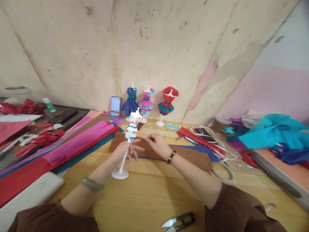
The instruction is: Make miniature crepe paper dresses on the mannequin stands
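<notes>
A white miniature mannequin [131, 132] stands tilted in front of me, its torso wrapped in white material with teal and red bits. My left hand [126, 150] holds it by the thin pole below the torso, several fingers stretched out to the right. The round base of the stand hangs low, near the table. To the right of the mannequin, my right hand [158, 145] is closed in a pinch, fingertips pressed together. Whatever lies between them is too small to make out. Beneath both hands lies a strip of brown crepe paper [190, 157].
Three dressed mannequins [146, 102] stand along the wall beside a blurred phone [115, 106]. Thread snips [179, 222] lie at the front edge. Coloured crepe paper [79, 141] fills the left; a roll of tape [224, 172] and turquoise paper [272, 133] lie right.
</notes>
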